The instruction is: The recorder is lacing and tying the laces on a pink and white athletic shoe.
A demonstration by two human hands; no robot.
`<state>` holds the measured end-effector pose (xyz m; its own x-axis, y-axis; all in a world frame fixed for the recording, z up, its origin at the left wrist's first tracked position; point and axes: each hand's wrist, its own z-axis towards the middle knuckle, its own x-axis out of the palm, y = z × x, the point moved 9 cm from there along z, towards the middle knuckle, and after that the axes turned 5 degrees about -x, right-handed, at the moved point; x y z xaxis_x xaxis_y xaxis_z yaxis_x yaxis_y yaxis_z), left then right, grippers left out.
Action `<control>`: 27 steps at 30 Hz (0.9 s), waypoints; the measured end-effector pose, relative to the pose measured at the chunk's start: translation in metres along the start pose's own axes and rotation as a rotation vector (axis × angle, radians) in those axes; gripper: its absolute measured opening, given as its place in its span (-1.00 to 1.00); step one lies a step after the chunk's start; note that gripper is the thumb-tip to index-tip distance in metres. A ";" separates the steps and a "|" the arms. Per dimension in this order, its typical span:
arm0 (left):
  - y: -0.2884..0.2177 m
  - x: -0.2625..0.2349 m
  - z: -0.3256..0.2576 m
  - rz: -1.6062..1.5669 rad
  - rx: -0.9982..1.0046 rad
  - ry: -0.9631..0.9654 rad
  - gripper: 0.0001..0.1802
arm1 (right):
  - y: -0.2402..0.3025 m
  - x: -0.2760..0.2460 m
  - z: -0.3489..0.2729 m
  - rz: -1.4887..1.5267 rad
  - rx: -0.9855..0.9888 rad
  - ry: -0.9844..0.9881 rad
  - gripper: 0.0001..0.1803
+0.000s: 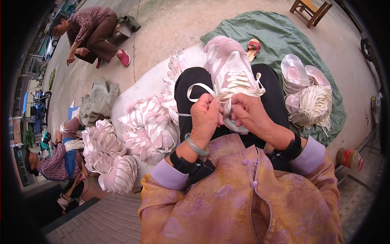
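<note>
Two hands, left (205, 116) and right (248, 112), on pink shoe (228, 65) laces (239, 83).

You've got one pink-and-white sneaker (229, 69) on your lap, sole down on the black trousers, toe pointing away from you, heel end toward your body. Upper is pale pink w/ white mesh patches; looks clean, unworn. White flat lace (199, 87) is threaded through the eyelets in crossing rows up the front; rows look snug near the toe, looser at the top. One free end loops out to the left over your knee, another short end sticks out on the right side of the shoe. Lace ends near the tongue are pinched, so the top eyelets are partly hidden; can't tell if they're threaded.
</note>
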<state>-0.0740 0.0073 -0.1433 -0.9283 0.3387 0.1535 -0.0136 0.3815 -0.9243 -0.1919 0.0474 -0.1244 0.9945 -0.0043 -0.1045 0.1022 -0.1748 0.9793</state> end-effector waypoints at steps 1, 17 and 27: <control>-0.001 0.001 0.000 0.002 0.000 0.003 -0.78 | 0.000 0.000 0.000 0.001 -0.001 -0.004 -0.89; -0.020 0.000 -0.001 0.454 0.228 -0.128 -0.79 | -0.017 0.010 0.002 0.152 0.106 -0.017 -0.91; -0.014 -0.017 -0.003 -0.307 0.009 -0.080 -0.88 | 0.013 -0.025 -0.032 -0.384 -0.105 0.153 -0.87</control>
<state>-0.0572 -0.0010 -0.1315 -0.9064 0.1402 0.3985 -0.3009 0.4480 -0.8419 -0.2151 0.0772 -0.1037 0.8750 0.1895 -0.4455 0.4592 -0.0340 0.8877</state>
